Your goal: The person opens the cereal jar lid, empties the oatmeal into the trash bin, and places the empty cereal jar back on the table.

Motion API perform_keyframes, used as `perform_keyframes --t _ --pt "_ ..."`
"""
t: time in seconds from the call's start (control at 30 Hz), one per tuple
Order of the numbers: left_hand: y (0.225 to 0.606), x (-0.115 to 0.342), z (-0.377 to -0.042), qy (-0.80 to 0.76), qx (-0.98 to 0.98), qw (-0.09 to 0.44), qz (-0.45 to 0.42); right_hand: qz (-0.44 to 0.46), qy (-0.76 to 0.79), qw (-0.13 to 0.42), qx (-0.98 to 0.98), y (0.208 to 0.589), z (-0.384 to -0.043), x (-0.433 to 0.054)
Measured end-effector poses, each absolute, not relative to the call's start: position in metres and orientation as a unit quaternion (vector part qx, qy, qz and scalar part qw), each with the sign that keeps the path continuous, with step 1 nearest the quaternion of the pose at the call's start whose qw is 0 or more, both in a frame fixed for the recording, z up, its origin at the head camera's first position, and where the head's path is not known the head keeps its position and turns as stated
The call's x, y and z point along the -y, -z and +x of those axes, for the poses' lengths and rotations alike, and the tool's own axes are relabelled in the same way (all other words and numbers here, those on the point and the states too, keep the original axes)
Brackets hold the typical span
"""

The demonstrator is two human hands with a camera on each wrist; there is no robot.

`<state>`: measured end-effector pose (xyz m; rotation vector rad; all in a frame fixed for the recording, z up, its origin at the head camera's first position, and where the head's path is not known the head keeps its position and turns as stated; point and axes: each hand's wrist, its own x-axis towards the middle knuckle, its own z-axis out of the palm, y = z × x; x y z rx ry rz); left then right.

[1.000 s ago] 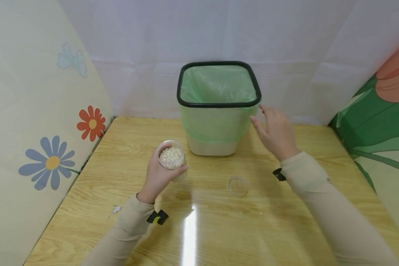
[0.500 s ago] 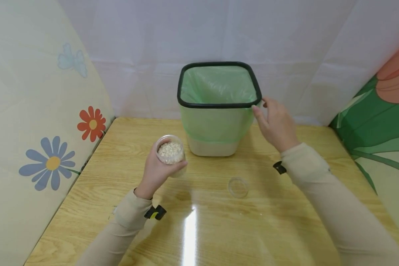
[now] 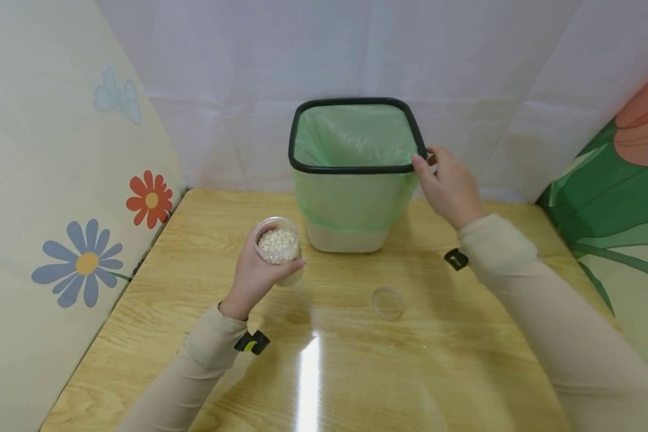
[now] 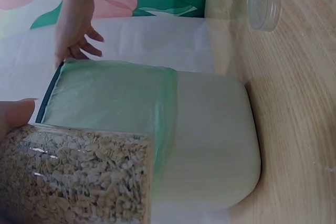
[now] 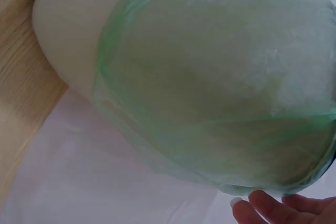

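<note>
Step in hand, prob. steadying the lined bin [image 3: 347,242]: R hand [image 3: 453,189] pinches its black rim [image 3: 351,170] at the right corner. L hand [image 3: 252,270], well apart, is wrapped round an open jar [image 3: 282,259] of oats [image 3: 277,240], front-left of bin — next move likely calls for careful tilt control. Wood-grain table [image 3: 437,366] w/ clear lid [image 3: 387,303]; white cloth [image 3: 237,66] behind, floral panels [image 3: 27,162] L & R.

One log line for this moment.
left hand: holds open jar of oats; right hand: at bin rim; bin: lined with green bag; lid: on table
</note>
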<state>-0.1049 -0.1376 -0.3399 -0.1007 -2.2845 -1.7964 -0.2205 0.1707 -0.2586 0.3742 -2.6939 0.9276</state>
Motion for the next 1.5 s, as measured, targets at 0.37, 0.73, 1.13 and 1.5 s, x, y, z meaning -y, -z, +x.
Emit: perform_keyframes --t 0.37,0.73,1.13,1.5 --pt "0.339 0.136 -0.105 0.612 0.785 0.096 -0.031 0.108 -0.359 0.100 0.922 0.248 -0.235 -0.173" --pt "0.341 0.140 -0.117 0.605 0.788 0.105 -0.047 0.054 -0.379 0.012 0.924 0.230 -0.252 -0.170" --pt "0.338 0.149 -0.124 0.594 0.795 0.119 -0.025 -0.013 -0.443 -0.041 0.896 0.224 -0.273 -0.154" --pt "0.325 0.157 -0.133 0.587 0.798 0.132 -0.026 0.032 -0.418 -0.025 0.908 0.224 -0.265 -0.151"
